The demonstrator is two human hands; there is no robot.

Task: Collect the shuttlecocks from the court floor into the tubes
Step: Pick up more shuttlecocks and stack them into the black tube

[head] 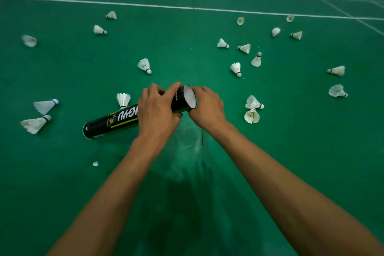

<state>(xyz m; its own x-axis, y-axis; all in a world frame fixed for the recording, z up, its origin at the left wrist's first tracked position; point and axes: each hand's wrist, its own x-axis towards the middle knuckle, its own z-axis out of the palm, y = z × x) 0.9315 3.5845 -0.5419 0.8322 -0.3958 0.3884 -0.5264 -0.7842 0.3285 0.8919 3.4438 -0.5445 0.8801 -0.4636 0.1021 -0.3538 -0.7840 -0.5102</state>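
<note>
While gripping the black tube [116, 120] with the left hand [158, 110] just short of its open mouth, curls the right hand [207, 106] about the rim of that mouth, fingers behind it and thumb below. Cannot tell whether the right palm hides anything more. Shows a pale inner wall at the mouth, between the two hands. Slants the tube away from the left hand, leftward and nearer the body, capped end low over the green court floor [62, 172]; cannot tell if touching it. Just left of the left hand, beyond the tube: nearest shuttlecock [123, 99], cork end toward the tube. Just right of the right hand: touching pair [254, 103]. Well left of the left hand: two more shuttlecocks [44, 106], lying on their sides. Ahead of both hands: scattered shuttlecocks [144, 65], thicker toward the right. Beside the left forearm: white feather scrap [95, 164]. Far beyond the hands: white court lines [124, 3].
</note>
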